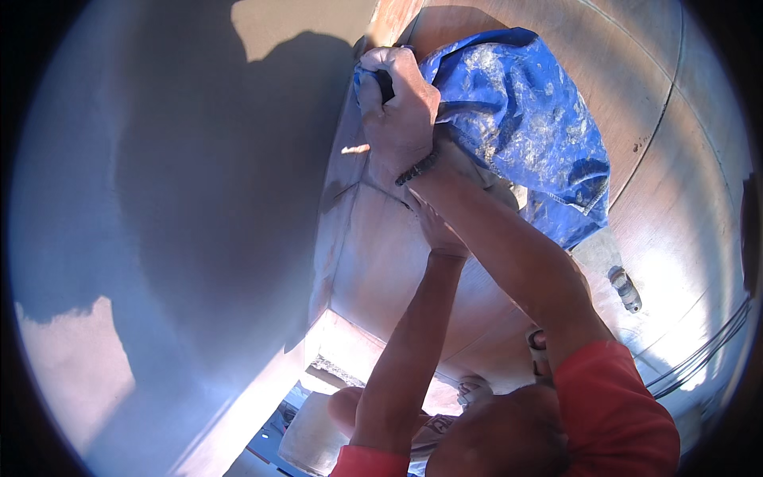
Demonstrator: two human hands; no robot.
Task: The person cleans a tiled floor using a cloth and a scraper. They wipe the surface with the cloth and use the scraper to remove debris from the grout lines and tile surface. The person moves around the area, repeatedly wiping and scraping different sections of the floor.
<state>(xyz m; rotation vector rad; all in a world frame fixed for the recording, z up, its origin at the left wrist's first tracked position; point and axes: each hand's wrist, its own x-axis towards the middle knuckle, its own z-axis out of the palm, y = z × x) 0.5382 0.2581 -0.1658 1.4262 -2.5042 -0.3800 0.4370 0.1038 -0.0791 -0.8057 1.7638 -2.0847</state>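
My right hand (400,119), with a dark bracelet at its wrist, is at the corner where a smooth grey wall meets the brownish tiled surface. Its fingers are curled closed, and a small blue bit shows at their tips; what they grip cannot be made out. My left hand (435,226) is just below, under the right forearm, which hides its fingers. Right beside the right hand lies a crumpled blue plastic sheet (509,111), smeared with whitish stains. A small pale stick-like piece (355,149) shows next to the right hand.
The grey wall (238,199) fills the left side, mostly in shadow. A short bar-like handle (625,288) lies to the right of my right arm. Dark cables (707,350) run along the right rim. A pale ledge (258,405) borders a gap at the lower left.
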